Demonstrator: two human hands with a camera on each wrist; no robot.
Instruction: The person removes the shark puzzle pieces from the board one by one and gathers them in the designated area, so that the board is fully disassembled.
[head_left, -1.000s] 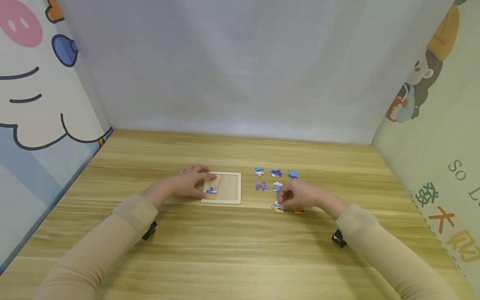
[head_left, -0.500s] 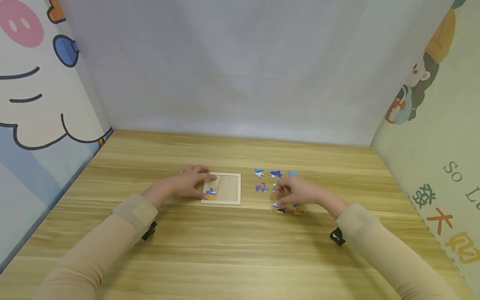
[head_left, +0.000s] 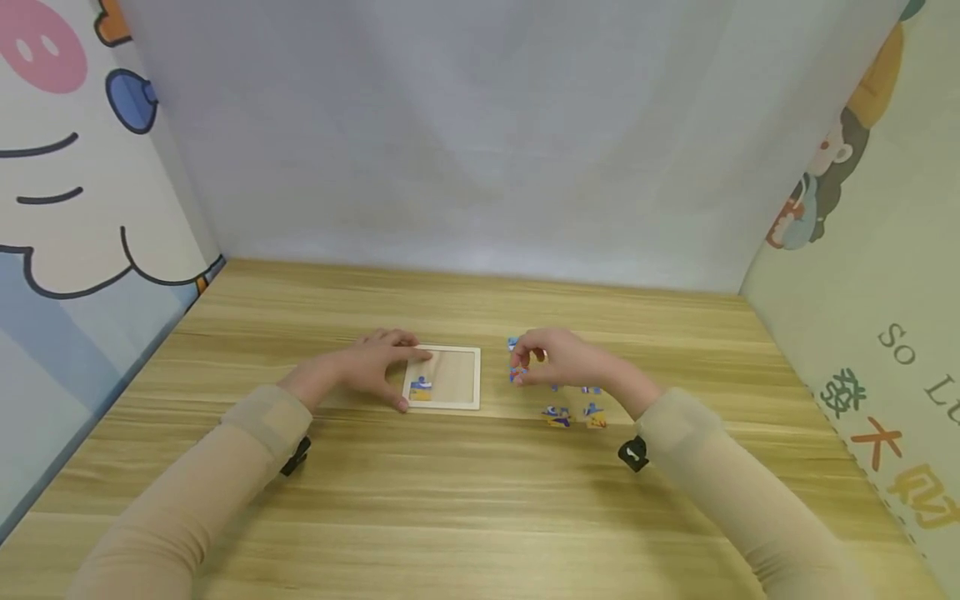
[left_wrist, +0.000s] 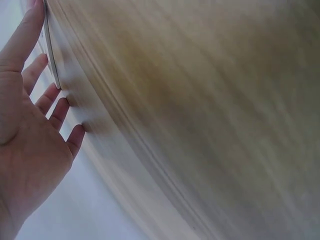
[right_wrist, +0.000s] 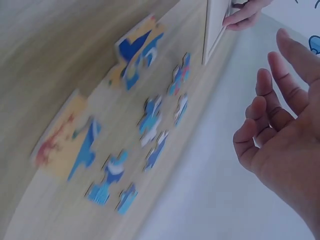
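Observation:
My left hand [head_left: 371, 367] lies at the left side of a square wooden puzzle tray [head_left: 477, 379], its thumb at the near-left corner and its index finger over the left rim. In the tray's near-left corner sits a blue-and-yellow puzzle piece [head_left: 421, 388]. Above the loose pieces to the right of the tray hovers my right hand [head_left: 562, 358], fingers loosely bent, with nothing in its grasp in the right wrist view. Its fingertips appear over a blue-and-red piece [right_wrist: 180, 75] in the head view. That hand hides part of the far rows there.
Two yellow-and-blue pieces, one with a dark blue shape [right_wrist: 137, 52] and one with a red print [right_wrist: 65, 142], lie nearest the person. Several blue-and-white pieces [right_wrist: 151, 121] lie beyond them on the wooden table [head_left: 480, 500]. A pale curtain [head_left: 480, 150] hangs behind.
My right hand has moved left and away from me, from the near dark-blue-and-yellow piece to the blue-and-red one. My left thumb has slid off the placed piece toward the tray's corner.

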